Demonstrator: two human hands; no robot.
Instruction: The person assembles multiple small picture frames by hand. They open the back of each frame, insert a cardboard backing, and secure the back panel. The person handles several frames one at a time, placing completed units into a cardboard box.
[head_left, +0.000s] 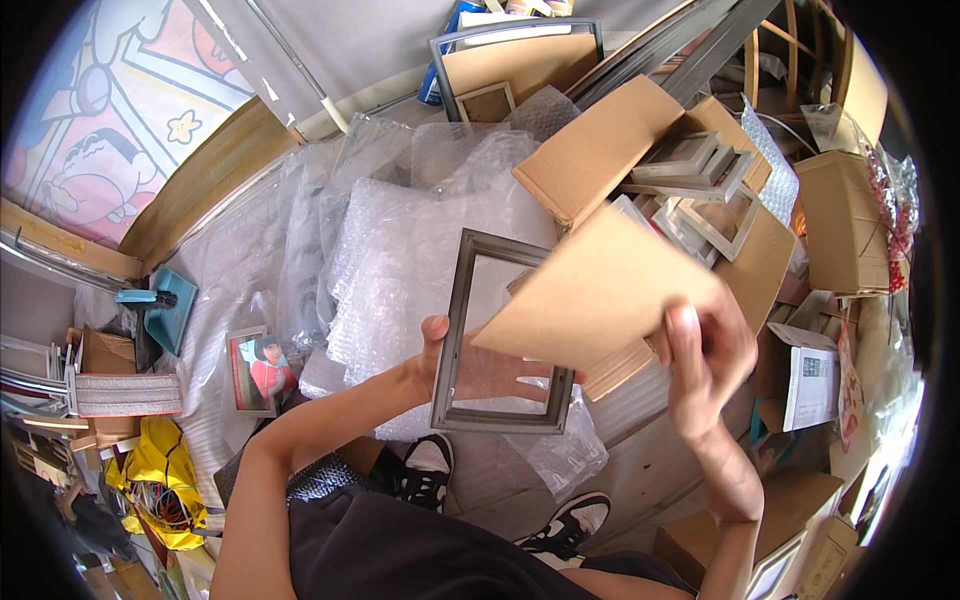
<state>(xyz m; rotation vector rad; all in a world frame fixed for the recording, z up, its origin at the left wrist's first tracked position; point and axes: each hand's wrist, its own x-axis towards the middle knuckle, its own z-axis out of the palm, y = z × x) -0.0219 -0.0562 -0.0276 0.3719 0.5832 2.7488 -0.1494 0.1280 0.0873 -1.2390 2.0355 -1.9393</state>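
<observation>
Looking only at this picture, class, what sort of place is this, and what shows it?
Probably a packing or storage area: bubble wrap lies spread out, an open cardboard box holds several picture frames, and the left hand holds a dark frame.

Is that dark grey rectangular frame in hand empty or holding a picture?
The frame has no picture: the left hand and clear plastic bubble wrap show through its opening. Whether glass is fitted, I cannot tell.

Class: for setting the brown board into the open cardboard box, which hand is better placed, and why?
Probably the right hand: it pinches the board, nearer the box. The left hand is busy holding the grey frame.
</observation>
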